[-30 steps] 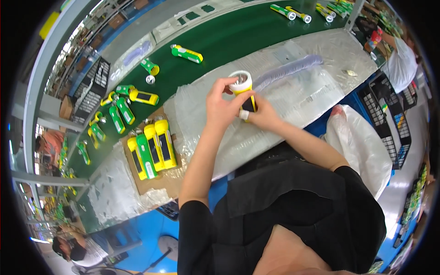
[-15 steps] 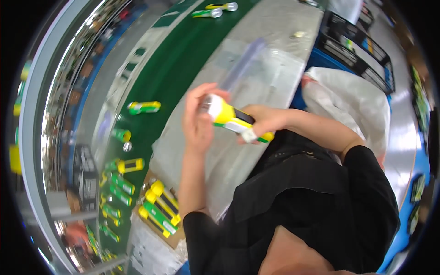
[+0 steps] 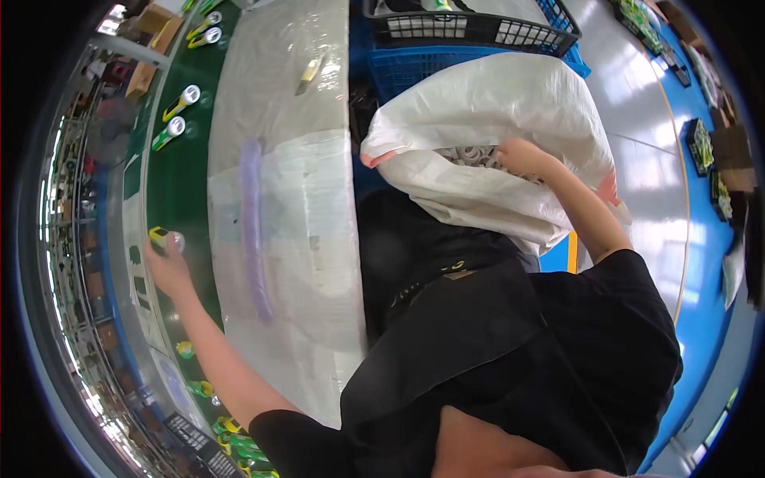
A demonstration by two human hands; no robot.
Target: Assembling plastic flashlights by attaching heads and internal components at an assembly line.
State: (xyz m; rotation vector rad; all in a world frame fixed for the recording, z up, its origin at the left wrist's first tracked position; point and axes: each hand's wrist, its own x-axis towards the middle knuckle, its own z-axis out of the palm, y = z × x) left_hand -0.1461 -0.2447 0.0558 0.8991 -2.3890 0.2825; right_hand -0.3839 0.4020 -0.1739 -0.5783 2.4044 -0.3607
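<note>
My left hand (image 3: 166, 267) reaches far out to the green belt (image 3: 171, 183) and closes around a yellow and green torch (image 3: 162, 237) lying there. My right hand (image 3: 522, 157) is at the mouth of a large white sack (image 3: 478, 103) on my right, its fingers down among pale ring-shaped parts (image 3: 470, 155) inside. What those fingers hold is hidden. Between the two hands lies the work table under a clear plastic sheet (image 3: 279, 199).
Two more torches (image 3: 177, 115) lie further along the belt and several others (image 3: 231, 434) sit near its lower end. A long purple strip (image 3: 252, 223) lies under the plastic. Blue and black crates (image 3: 470, 32) stand behind the sack. The floor on the right is grey and blue.
Both hands held one torch over the table before. Now my left hand has carried it out to the belt and my right hand has gone into the sack. My head has turned right.
</note>
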